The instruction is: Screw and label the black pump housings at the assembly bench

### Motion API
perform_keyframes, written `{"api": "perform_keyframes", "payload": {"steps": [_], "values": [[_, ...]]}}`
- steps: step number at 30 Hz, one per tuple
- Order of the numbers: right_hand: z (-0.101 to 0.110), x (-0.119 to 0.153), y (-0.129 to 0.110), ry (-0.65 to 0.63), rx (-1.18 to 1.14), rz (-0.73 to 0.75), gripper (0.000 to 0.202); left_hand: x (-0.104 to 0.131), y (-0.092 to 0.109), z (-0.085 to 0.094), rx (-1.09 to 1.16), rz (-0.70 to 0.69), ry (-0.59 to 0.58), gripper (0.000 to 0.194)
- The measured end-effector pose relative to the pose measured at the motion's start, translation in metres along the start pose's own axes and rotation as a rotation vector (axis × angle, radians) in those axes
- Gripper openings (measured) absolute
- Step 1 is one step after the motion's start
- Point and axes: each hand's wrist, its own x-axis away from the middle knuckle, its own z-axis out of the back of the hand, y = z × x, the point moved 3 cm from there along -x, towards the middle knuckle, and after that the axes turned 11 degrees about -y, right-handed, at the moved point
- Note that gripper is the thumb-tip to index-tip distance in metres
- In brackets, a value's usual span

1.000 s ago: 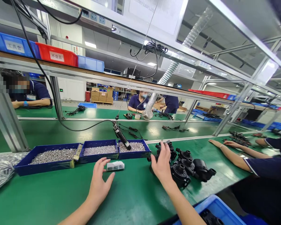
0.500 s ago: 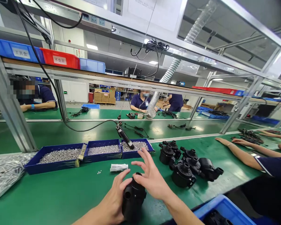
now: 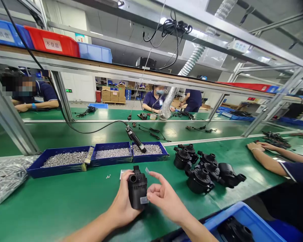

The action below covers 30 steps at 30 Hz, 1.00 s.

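Observation:
My left hand (image 3: 123, 201) is closed around the side of a black pump (image 3: 136, 183), which stands tilted slightly with its round port facing me. A small printed label (image 3: 143, 200) sits low on the pump's body. My right hand (image 3: 164, 198) is at the pump's right side, thumb and curled fingers together by the label's edge. Its index finger points up with a small translucent sticker (image 3: 147, 170) on the tip. Whether the thumb presses the label is unclear. Behind my left hand, a white item (image 3: 122, 173) on the bench is mostly hidden.
Blue bins of screws (image 3: 63, 159) line the back, with a hanging electric screwdriver (image 3: 136, 139) over the rightmost. Several black pumps (image 3: 200, 181) stand right. A blue crate (image 3: 242, 215) sits at lower right, near a co-worker's arms (image 3: 267, 158). Small washers (image 3: 108, 176) lie left.
The pump has been raised and turned, so its label now shows. My right hand has moved off its top to its right side, with a sticker on the index fingertip. The view has shifted.

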Motion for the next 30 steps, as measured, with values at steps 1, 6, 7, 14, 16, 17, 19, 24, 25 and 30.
{"api": "perform_keyframes", "payload": {"steps": [1, 6, 7, 14, 16, 17, 19, 24, 25, 30], "values": [[-0.001, 0.002, 0.002, 0.000, 0.011, -0.012, 0.098, -0.001, 0.002, 0.001, -0.007, -0.012, -0.020, 0.105], [-0.008, 0.003, 0.005, 0.030, 0.023, -0.031, 0.102, -0.002, 0.008, 0.004, 0.002, -0.032, -0.067, 0.097], [-0.010, 0.003, 0.005, 0.039, 0.020, -0.030, 0.102, -0.002, 0.008, 0.004, 0.009, -0.027, -0.070, 0.098], [-0.011, 0.004, 0.012, 0.103, 0.069, -0.012, 0.092, -0.001, 0.003, 0.004, 0.021, -0.026, -0.072, 0.101], [-0.010, 0.003, 0.013, 0.112, 0.087, -0.007, 0.089, -0.001, 0.003, 0.004, 0.015, -0.033, -0.061, 0.103], [-0.010, 0.003, 0.013, 0.113, 0.095, -0.008, 0.088, -0.001, 0.003, 0.004, 0.014, -0.035, -0.060, 0.103], [-0.010, 0.003, 0.012, 0.116, 0.111, -0.008, 0.085, -0.002, 0.003, 0.004, 0.019, -0.033, -0.062, 0.104], [-0.011, 0.001, 0.010, 0.089, 0.056, -0.001, 0.085, -0.002, 0.004, 0.004, 0.016, -0.011, -0.064, 0.099], [-0.011, 0.000, 0.010, 0.073, 0.016, 0.002, 0.086, -0.002, 0.004, 0.004, 0.015, -0.014, -0.060, 0.100], [-0.011, -0.002, 0.011, 0.037, -0.120, 0.029, 0.089, -0.003, 0.005, 0.004, 0.060, -0.003, -0.069, 0.102]]}}
